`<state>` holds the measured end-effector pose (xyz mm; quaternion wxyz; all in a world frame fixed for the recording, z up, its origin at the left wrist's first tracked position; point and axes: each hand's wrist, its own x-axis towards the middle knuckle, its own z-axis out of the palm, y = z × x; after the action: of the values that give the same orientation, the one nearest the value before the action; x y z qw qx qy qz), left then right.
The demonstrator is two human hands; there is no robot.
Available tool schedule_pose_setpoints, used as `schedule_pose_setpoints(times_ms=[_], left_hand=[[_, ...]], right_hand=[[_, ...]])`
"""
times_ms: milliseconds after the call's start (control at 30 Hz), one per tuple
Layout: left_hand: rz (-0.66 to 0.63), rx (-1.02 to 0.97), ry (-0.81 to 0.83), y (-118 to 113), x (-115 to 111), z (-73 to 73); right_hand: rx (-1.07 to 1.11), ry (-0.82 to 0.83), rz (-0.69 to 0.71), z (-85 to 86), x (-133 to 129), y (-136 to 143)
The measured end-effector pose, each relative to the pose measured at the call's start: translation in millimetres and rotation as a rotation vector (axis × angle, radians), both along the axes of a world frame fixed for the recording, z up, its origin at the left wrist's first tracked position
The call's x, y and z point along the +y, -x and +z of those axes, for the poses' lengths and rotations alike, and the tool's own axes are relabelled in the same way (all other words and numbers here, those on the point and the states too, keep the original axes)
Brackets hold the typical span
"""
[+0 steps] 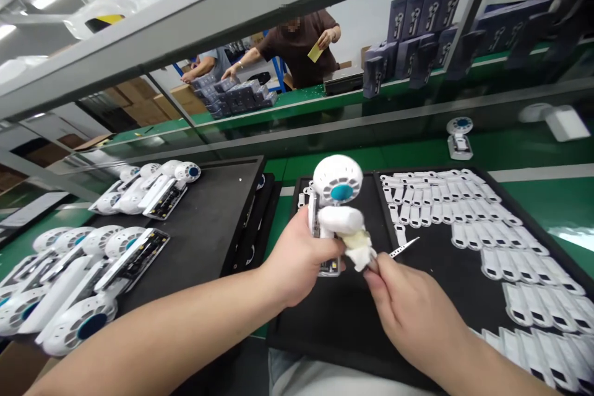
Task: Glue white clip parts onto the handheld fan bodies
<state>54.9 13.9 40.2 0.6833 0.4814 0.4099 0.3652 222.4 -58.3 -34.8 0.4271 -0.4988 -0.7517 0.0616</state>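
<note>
A big green table (547,189) has black trays on it. The right tray (352,322) has rows of flat white pieces, and the left tray (204,216) has white gadgets with round ends. The left hand (297,257) has its fingers wrapped tight around one held gadget (341,218), up over the right tray. The right hand (417,303) pinches a thin tool (404,247) with little holes. A pale scrap (359,247) is just beside the pinching fingers
</note>
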Motion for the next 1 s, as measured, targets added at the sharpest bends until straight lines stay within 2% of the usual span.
schedule_pose_setpoints(times_ms=[67, 200, 300, 400, 500, 600, 667, 800, 933, 1000], left_hand=[[0.023, 0.006, 0.016, 2, 1, -1.9], [0.067, -0.040, 0.084, 7, 4, -5.3], [0.147, -0.111, 0.175, 6, 5, -4.9], [0.190, -0.169, 0.225, 2, 5, -4.0], [0.221, -0.186, 0.203, 0, 8, -6.1], [0.328, -0.163, 0.204, 3, 18, -10.7], [0.357, -0.162, 0.222, 6, 25, -12.4], [0.296, -0.136, 0.147, 9, 29, -9.3], [0.192, -0.134, 0.134, 7, 21, -4.0], [0.139, -0.129, 0.155, 7, 17, -2.6]], right_hand=[[0.024, 0.028, 0.035, -12.4, 0, 3], [0.071, 0.035, -0.016, -31.4, -10, -10], [0.070, 0.098, 0.005, -30.4, -20, -23], [0.055, 0.074, -0.009, -22.7, -26, -21], [-0.033, 0.054, 0.018, -23.4, -26, -4], [-0.209, 0.080, 0.151, -36.3, -28, 6], [-0.300, 0.093, 0.183, -47.0, -29, 1], [-0.368, 0.119, 0.073, -61.2, -26, -16], [-0.521, 0.185, 0.100, -68.5, -17, -7], [-0.523, 0.243, 0.119, -72.4, -14, -1]])
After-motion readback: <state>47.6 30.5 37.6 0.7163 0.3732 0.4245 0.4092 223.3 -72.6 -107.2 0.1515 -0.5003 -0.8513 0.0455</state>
